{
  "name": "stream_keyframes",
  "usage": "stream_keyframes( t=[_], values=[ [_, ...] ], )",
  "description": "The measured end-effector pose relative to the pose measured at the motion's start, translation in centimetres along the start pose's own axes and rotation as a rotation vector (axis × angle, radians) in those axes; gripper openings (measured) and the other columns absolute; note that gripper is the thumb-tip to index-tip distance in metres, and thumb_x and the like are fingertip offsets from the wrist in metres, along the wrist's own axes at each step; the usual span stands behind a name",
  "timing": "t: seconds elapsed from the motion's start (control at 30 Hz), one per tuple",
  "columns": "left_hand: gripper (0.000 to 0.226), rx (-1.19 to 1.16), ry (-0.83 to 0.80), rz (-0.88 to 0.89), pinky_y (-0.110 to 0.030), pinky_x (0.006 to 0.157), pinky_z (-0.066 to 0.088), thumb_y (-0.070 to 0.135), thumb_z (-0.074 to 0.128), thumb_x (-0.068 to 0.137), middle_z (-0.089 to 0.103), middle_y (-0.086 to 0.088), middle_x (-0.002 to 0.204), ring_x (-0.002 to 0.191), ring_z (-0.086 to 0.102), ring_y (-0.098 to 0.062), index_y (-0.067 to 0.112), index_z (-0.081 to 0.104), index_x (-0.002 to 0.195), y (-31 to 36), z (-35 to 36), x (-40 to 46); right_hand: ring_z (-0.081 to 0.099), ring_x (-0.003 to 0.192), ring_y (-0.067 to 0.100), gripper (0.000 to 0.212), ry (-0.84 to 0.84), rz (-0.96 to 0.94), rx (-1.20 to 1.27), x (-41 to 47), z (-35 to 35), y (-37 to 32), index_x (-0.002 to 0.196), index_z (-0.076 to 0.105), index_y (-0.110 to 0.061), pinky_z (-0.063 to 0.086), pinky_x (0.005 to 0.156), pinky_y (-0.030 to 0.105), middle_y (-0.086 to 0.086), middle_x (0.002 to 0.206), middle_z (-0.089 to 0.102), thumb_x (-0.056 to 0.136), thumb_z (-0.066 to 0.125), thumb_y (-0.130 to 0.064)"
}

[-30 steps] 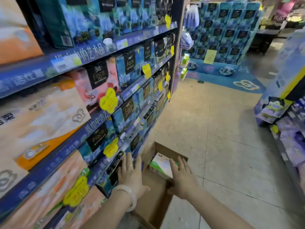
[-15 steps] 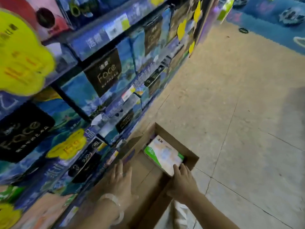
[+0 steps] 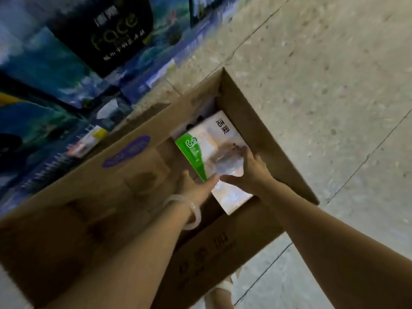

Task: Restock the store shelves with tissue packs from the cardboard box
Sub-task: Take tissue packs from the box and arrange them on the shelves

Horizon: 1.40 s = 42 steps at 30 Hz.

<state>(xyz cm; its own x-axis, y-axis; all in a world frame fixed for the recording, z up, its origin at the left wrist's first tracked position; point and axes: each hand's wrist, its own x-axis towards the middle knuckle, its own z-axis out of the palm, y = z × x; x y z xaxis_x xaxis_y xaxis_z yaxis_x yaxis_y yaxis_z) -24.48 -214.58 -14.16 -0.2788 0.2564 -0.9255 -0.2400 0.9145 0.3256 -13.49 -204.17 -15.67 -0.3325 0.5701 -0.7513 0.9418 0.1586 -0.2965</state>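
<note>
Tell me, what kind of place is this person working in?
Most likely a shop aisle. Blue tissue packs marked "Face" fill the shelves on the left, price labels line a shelf edge, and an open cardboard box on the tiled floor holds a green-and-white tissue pack that both hands reach for.

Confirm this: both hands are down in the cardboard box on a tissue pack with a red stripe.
Wrong on one point: the stripe is green, not red. The head view shows the left hand and right hand on the tissue pack inside the cardboard box.
</note>
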Motion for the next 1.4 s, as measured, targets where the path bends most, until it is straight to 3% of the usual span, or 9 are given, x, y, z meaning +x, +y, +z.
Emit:
stream_keyframes(
  t=[0.23,0.37,0.47,0.6,0.73,0.83,0.97,1.23,1.4],
  values=[
    [0.107,-0.199,0.041,-0.094,-0.034,0.109,0.027,0.044,0.073,0.075,0.022,-0.007,0.155,0.141,0.026,-0.023,0.011,0.005,0.150,-2.2,2.1,4.8,0.016,0.139,0.032,0.126,0.119,0.152,-0.064,3.2,3.3,1.1,0.150,0.003,-0.013,0.021,0.112,0.046,0.010,0.151,0.016,0.059,0.074,-0.064],
    [0.088,-0.277,0.165,-0.082,-0.027,0.090,0.041,0.031,0.081,0.069,0.051,-0.008,0.135,0.121,0.052,-0.024,0.006,0.034,0.139,-4.3,0.9,6.5,0.041,0.128,0.029,0.112,-0.040,0.176,-0.051,5.6,2.9,-0.2,0.138,0.038,-0.016,0.037,0.102,0.041,0.009,0.139,0.043,0.051,0.063,-0.081],
    [0.090,-0.429,0.225,-0.116,-0.041,0.090,0.052,0.033,0.090,0.052,0.060,-0.008,0.124,0.106,0.061,-0.023,0.006,0.047,0.126,-5.9,-0.3,7.7,0.057,0.106,0.021,0.087,-0.129,0.136,0.045,6.4,4.0,-1.0,0.121,0.055,-0.013,0.044,0.083,0.028,0.003,0.114,0.060,0.058,0.071,-0.070],
    [0.114,-0.442,0.269,-0.180,-0.043,0.090,0.052,0.053,0.090,0.036,0.059,-0.005,0.122,0.105,0.062,-0.023,0.005,0.046,0.130,-7.9,-1.6,9.5,0.066,0.093,0.009,0.106,-0.185,0.129,0.440,6.4,7.8,-0.7,0.122,0.050,-0.010,0.053,0.081,0.022,0.000,0.106,0.066,0.036,0.088,-0.058],
    [0.098,-0.539,0.207,-0.119,-0.035,0.077,0.057,0.049,0.092,0.030,0.070,-0.007,0.108,0.090,0.069,-0.021,0.010,0.062,0.115,-8.5,-1.3,9.8,0.057,0.053,-0.009,0.049,-0.200,0.127,0.706,5.6,8.4,-1.0,0.101,0.049,-0.017,0.042,0.046,0.001,-0.008,0.077,0.061,0.067,0.082,-0.008],
    [0.073,-0.541,0.262,-0.070,-0.020,0.061,0.054,0.029,0.089,0.057,0.067,-0.005,0.109,0.085,0.065,-0.016,0.007,0.058,0.119,-8.2,-1.2,8.4,0.061,0.065,0.003,0.045,-0.144,0.114,0.725,3.9,7.5,-1.8,0.096,0.052,-0.017,0.050,0.052,0.008,-0.005,0.079,0.063,0.066,0.084,-0.008],
    [0.088,-0.460,0.254,0.009,-0.039,0.086,0.055,0.039,0.091,0.046,0.068,-0.003,0.110,0.095,0.066,-0.018,0.011,0.055,0.122,-6.4,-3.0,2.9,0.071,0.071,0.011,0.040,-0.096,0.078,0.801,-1.4,4.9,-3.5,0.096,0.063,-0.016,0.057,0.056,0.023,-0.002,0.080,0.072,0.063,0.085,-0.008],
    [0.065,-0.362,0.221,0.345,-0.008,0.066,0.051,0.024,0.090,0.054,0.069,-0.002,0.102,0.090,0.065,-0.009,0.009,0.063,0.111,-0.2,-9.6,-15.5,0.072,0.082,0.016,0.048,0.087,-0.084,0.912,-18.2,-5.1,-10.2,0.103,0.066,-0.016,0.058,0.072,0.031,0.002,0.089,0.075,0.059,0.084,-0.019],
    [0.095,-0.287,0.312,0.527,-0.038,0.084,0.054,0.076,0.076,0.026,0.067,0.011,0.098,0.094,0.064,-0.013,0.032,0.060,0.108,4.7,-16.1,-29.3,0.071,0.083,0.010,0.073,0.242,-0.226,0.891,-29.7,-13.3,-17.6,0.106,0.062,-0.024,0.057,0.074,0.035,-0.006,0.089,0.074,0.044,0.088,-0.053]
  ],
)
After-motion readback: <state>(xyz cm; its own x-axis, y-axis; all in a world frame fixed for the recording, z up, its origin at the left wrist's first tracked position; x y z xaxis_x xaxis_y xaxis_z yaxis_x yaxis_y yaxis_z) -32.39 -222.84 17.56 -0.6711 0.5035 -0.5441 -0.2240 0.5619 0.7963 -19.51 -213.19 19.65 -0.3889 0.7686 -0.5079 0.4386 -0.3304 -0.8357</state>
